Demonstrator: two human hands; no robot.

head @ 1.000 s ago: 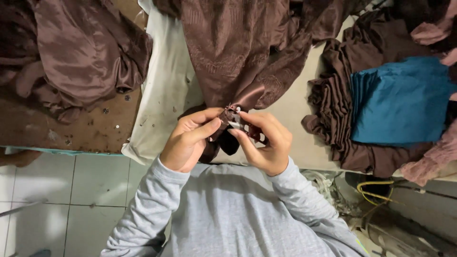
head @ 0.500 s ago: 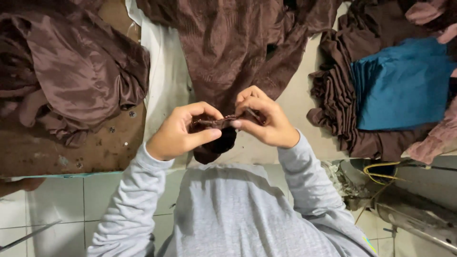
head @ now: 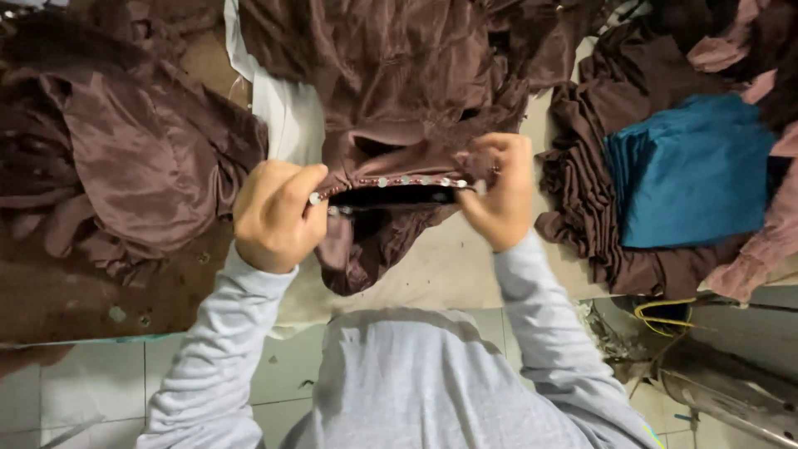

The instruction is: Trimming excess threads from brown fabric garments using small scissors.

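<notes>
We have the fingers point(head: 309, 193) of our left hand point(head: 274, 214) pinched shut on one end of the beaded trim point(head: 399, 181), and our right hand point(head: 497, 189) is closed on the other end, so the strip runs taut and level between them. To do this well, we judge, keep even tension and grip only the edge, so the small beads stay in a straight row. The trim belongs to the brown garment point(head: 391, 91), which spills away over the table point(head: 449, 266), with a blue folded cloth point(head: 690, 170) well off to the right.
</notes>
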